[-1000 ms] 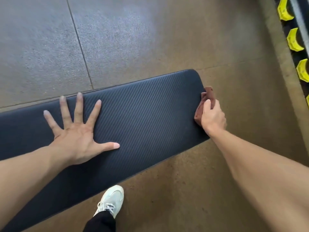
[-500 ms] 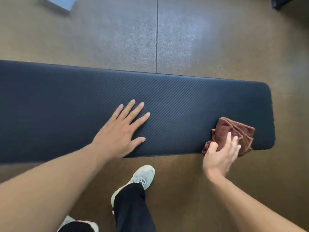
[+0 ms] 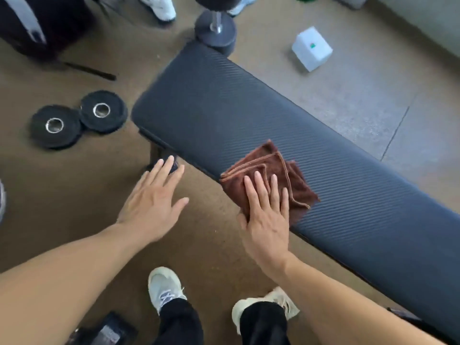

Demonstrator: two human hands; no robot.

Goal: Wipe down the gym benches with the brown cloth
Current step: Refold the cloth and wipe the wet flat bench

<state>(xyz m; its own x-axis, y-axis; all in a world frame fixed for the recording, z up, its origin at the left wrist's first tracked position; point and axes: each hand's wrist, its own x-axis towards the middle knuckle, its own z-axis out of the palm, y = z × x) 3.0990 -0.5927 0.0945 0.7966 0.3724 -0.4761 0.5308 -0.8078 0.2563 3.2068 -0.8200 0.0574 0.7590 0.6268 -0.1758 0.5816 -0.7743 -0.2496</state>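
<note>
The brown floor [image 3: 74, 195] fills most of the view, with a grey part at the upper right. Across it lies the dark blue bench [image 3: 249, 115], its ribbed pad running from the upper middle down to the lower right edge. The person stands beside its near long side, and two pale shoes [image 3: 164, 287] and black trouser legs show at the bottom.

The left hand [image 3: 154, 202] hangs over the floor, just beside the near edge of the bench, with straight, slightly spread fingers; it holds nothing. The right hand [image 3: 266, 217] lies flat on the brown cloth [image 3: 273, 175], fingers straight and close together, pressing it on the pad. The cloth is folded and rests near the near edge of the bench, about in the middle of its visible length.

On the floor at the left, two black weight plates [image 3: 77, 118] lie touching each other. A dumbbell [image 3: 215, 31] stands past the far end of the bench. A white box [image 3: 311, 48] sits on the grey floor, apart from the bench.
</note>
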